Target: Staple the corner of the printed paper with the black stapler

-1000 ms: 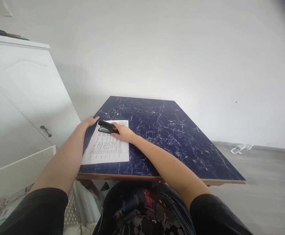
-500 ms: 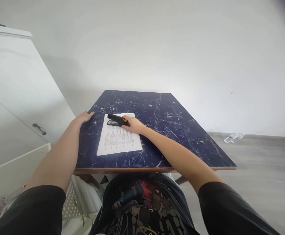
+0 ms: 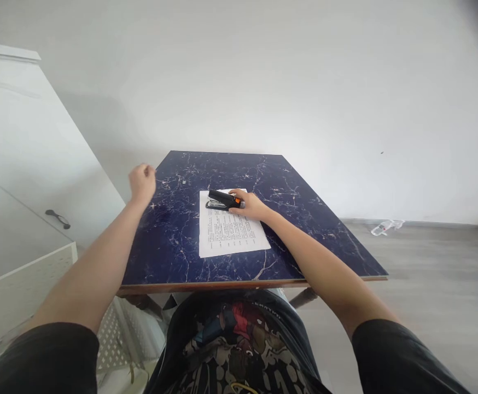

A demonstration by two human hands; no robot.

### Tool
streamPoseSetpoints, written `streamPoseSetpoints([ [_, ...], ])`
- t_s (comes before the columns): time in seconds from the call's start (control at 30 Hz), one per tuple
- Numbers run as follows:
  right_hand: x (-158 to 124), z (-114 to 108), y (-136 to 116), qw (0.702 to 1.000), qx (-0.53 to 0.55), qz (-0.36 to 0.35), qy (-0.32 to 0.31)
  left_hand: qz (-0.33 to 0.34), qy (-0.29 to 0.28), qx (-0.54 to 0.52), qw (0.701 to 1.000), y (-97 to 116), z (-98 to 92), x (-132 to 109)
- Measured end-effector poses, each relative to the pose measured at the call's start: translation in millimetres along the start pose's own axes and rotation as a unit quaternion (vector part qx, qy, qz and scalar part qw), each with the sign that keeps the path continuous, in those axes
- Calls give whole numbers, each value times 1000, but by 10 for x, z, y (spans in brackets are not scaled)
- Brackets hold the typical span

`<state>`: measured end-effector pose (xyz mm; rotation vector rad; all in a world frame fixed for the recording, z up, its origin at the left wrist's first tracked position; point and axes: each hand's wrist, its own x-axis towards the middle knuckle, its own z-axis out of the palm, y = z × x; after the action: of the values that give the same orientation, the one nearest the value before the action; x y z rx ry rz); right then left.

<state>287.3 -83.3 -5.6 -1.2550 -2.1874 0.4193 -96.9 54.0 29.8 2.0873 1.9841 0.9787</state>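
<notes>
The white, text-printed paper sheet no longer reaches the left edge of the dark blue, white-veined, marble-patterned tabletop; it now lies well in from that side, nearer the tabletop's middle. The black stapler with an orange patch has travelled along with it and rests on the sheet's far part, its head toward the tabletop's left edge.

The person's right hand is behind this shift, it seems: its thumb and fingers are partly closed around the stapler's rear end, palm low over the sheet.

The left hand has come up from its place at the tabletop's left edge — it hangs raised there, slightly blurred, apart from paper and stapler. Its fingers curl into a loose fist; nothing shows in it, though whether something small is tucked inside cannot be told.

For the work, this leaves the right hand alone with stapler and sheet — both now away from the tabletop's left edge, and the left hand touching neither.
</notes>
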Motion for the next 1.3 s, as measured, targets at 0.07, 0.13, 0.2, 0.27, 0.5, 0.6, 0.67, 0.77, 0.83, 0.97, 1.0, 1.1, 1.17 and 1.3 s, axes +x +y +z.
streamPoseSetpoints([
  [0.07,44,73,-82,1000,22,-2,19,104,30,-66,992,286,156,-125],
  [0.13,103,155,-166,999,20,0,39,180,-17,-107,978,539,327,-268],
  [0.2,154,192,-228,998,4,11,63,209,-51,-117,970,707,478,-385],
  [0.27,169,138,-245,996,4,16,93,230,-86,-98,964,768,589,-455],
  [0.5,-89,-563,176,968,30,106,226,262,-193,10,945,653,732,-478],
  [0.6,-204,-768,449,958,-2,142,250,259,-192,-1,947,660,727,-470],
  [0.67,-248,-823,595,957,-9,164,239,267,-193,-26,944,667,710,-470],
  [0.77,-278,-836,753,960,-26,180,211,265,-207,-104,936,663,685,-472],
  [0.83,-290,-831,835,961,-33,189,199,245,-216,-167,930,659,682,-476],
  [0.97,-308,-815,942,967,-8,197,162,208,-246,-255,912,672,711,-500],
  [1.0,-310,-809,951,969,0,195,155,202,-251,-268,908,680,719,-509],
  [1.1,-305,-787,934,975,21,175,138,180,-247,-290,907,707,731,-534],
  [1.17,-297,-777,908,979,34,158,123,165,-241,-292,911,721,728,-548],
  [1.3,-278,-766,872,983,45,143,108,132,-241,-293,916,737,709,-575],
])
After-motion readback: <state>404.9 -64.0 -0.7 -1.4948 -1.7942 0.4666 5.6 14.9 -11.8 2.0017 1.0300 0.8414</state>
